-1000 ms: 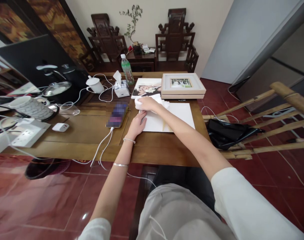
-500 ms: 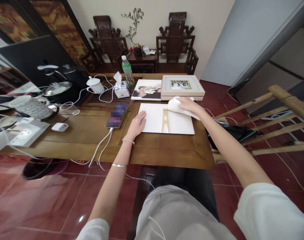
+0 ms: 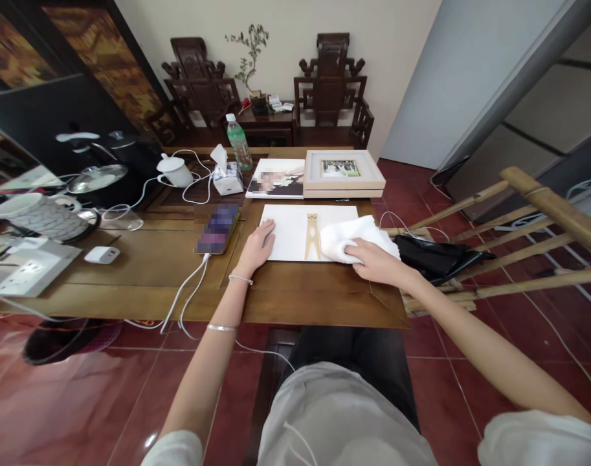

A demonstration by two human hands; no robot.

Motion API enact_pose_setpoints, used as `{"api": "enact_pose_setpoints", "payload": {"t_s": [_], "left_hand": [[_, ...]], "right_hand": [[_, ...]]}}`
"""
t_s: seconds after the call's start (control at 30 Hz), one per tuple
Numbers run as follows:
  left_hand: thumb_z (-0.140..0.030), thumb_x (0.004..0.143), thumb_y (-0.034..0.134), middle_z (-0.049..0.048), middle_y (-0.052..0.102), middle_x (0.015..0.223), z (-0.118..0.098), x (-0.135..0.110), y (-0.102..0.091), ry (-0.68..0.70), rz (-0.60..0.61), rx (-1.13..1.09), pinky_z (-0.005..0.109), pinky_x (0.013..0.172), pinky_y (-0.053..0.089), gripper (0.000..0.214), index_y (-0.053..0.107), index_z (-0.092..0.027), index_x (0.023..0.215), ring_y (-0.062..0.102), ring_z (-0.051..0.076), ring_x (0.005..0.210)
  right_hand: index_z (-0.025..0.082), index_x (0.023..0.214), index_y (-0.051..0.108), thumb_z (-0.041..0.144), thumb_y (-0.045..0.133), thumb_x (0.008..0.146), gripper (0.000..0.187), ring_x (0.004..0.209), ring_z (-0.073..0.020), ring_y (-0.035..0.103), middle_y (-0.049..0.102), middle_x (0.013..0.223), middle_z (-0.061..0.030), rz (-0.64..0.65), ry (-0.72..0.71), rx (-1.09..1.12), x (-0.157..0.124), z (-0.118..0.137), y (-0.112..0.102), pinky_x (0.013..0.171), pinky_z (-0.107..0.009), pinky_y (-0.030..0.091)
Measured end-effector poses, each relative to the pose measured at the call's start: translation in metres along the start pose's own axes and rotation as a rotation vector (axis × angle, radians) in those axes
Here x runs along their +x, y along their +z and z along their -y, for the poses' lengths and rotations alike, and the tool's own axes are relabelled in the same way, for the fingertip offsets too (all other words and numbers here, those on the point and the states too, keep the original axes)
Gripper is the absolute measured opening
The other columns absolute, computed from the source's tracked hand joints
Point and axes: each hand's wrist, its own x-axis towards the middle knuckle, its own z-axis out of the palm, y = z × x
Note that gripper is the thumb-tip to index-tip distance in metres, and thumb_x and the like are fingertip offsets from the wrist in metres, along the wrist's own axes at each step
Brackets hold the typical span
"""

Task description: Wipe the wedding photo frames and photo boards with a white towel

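A flat white board (image 3: 288,233) lies on the wooden table in front of me, with a tan A-shaped stand piece (image 3: 312,234) at its middle. My left hand (image 3: 257,247) rests on the board's left edge, fingers stretched out and holding nothing. At the board's right side, my right hand (image 3: 375,260) grips a white cloth (image 3: 356,238) that is bunched over the near right corner and hides it. Behind the board stand a light wood picture frame (image 3: 344,184) with a small photo and, beside it, a white-edged photo panel (image 3: 276,178).
Left of the board lies a phone (image 3: 218,230) with a white cable. Farther back are a tissue box (image 3: 228,179), a green-labelled bottle (image 3: 239,144) and a lidded white cup (image 3: 175,171). A power strip (image 3: 35,266) sits at far left; a bamboo rack (image 3: 533,184) stands at right.
My right hand has brought the cloth from the board's far right part toward its near right corner. The left hand stays on the left edge. The view has shifted slightly.
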Motion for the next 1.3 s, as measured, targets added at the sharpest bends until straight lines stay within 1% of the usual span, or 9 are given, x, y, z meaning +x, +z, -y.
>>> {"api": "enact_pose_setpoints", "payload": {"t_s": [0.1,0.2,0.33,0.43,0.57,0.77,0.93,1.13,1.3], "left_hand": [[-0.026,0.089,0.043,0.0104,0.053,0.136,0.0,0.0,0.0,-0.004,0.001,-0.006,0.044,0.113,0.031,0.039,0.058,-0.015,0.123,0.044,0.024,0.13],[-0.026,0.088,0.044,0.0108,0.053,0.136,0.0,0.0,-0.001,-0.01,-0.002,-0.008,0.044,0.113,0.031,0.039,0.059,-0.014,0.122,0.045,0.024,0.13],[-0.026,0.089,0.044,0.0129,0.053,0.136,0.0,0.0,-0.001,-0.009,0.003,0.0,0.043,0.112,0.031,0.04,0.059,-0.011,0.122,0.045,0.024,0.13],[-0.026,0.088,0.044,0.0122,0.053,0.136,0.0,0.0,-0.001,-0.01,0.002,-0.003,0.042,0.112,0.031,0.039,0.059,-0.012,0.122,0.044,0.024,0.13],[-0.025,0.088,0.044,0.0113,0.053,0.136,0.001,0.0,0.0,-0.016,-0.008,-0.008,0.042,0.112,0.032,0.039,0.059,-0.013,0.122,0.045,0.024,0.13],[-0.025,0.088,0.044,0.0114,0.053,0.136,0.001,0.0,0.001,-0.017,-0.01,-0.006,0.043,0.112,0.032,0.039,0.059,-0.013,0.122,0.045,0.025,0.13],[-0.025,0.088,0.044,0.0128,0.053,0.136,0.002,0.0,0.001,-0.007,-0.01,-0.019,0.043,0.112,0.032,0.04,0.059,-0.011,0.122,0.044,0.025,0.13],[-0.025,0.088,0.045,0.0128,0.053,0.135,0.002,0.0,0.0,-0.01,-0.013,-0.016,0.042,0.112,0.032,0.039,0.059,-0.011,0.122,0.045,0.024,0.13],[-0.026,0.088,0.045,0.0122,0.053,0.136,0.002,0.0,-0.001,-0.012,-0.003,-0.014,0.042,0.112,0.032,0.039,0.059,-0.013,0.122,0.045,0.024,0.13]], "right_hand": [[0.015,0.101,0.061,0.004,0.046,0.065,0.04,0.131,-0.0259,0.036,0.044,0.137,-0.0154,-0.062,-0.08,0.017,0.027,-0.019,0.005,0.103,-0.037,0.033],[0.013,0.108,0.059,0.003,0.044,0.066,0.046,0.137,-0.0275,0.027,0.038,0.145,-0.0142,-0.041,-0.046,0.01,0.061,-0.036,0.004,0.107,-0.042,0.028],[0.012,0.112,0.056,0.004,0.04,0.071,0.044,0.122,-0.0328,0.046,0.051,0.133,-0.0189,-0.05,0.026,-0.026,0.097,-0.049,-0.003,0.097,-0.045,0.036],[0.012,0.105,0.058,0.003,0.037,0.071,0.041,0.105,-0.0322,0.056,0.061,0.114,-0.0189,-0.071,0.027,-0.058,0.103,-0.05,-0.005,0.087,-0.041,0.041],[0.012,0.103,0.057,0.002,0.037,0.07,0.04,0.106,-0.0326,0.055,0.061,0.111,-0.0197,-0.078,0.008,-0.095,0.081,-0.036,0.001,0.086,-0.042,0.041],[0.015,0.095,0.058,-0.002,0.038,0.068,0.038,0.135,-0.0297,0.032,0.056,0.123,-0.0177,-0.027,-0.091,-0.04,0.013,0.003,0.008,0.101,-0.047,0.033],[0.017,0.092,0.058,-0.002,0.038,0.067,0.037,0.135,-0.0267,0.033,0.058,0.12,-0.0155,0.04,-0.1,-0.007,-0.009,0.018,0.005,0.102,-0.045,0.031],[0.015,0.1,0.059,0.004,0.04,0.071,0.036,0.102,-0.0291,0.056,0.064,0.106,-0.0155,-0.025,0.027,-0.076,0.043,-0.016,-0.002,0.082,-0.036,0.039],[0.014,0.103,0.06,0.003,0.041,0.071,0.038,0.087,-0.0264,0.058,0.066,0.096,-0.0147,-0.049,0.122,-0.073,0.1,-0.039,-0.015,0.068,-0.03,0.036]]}}
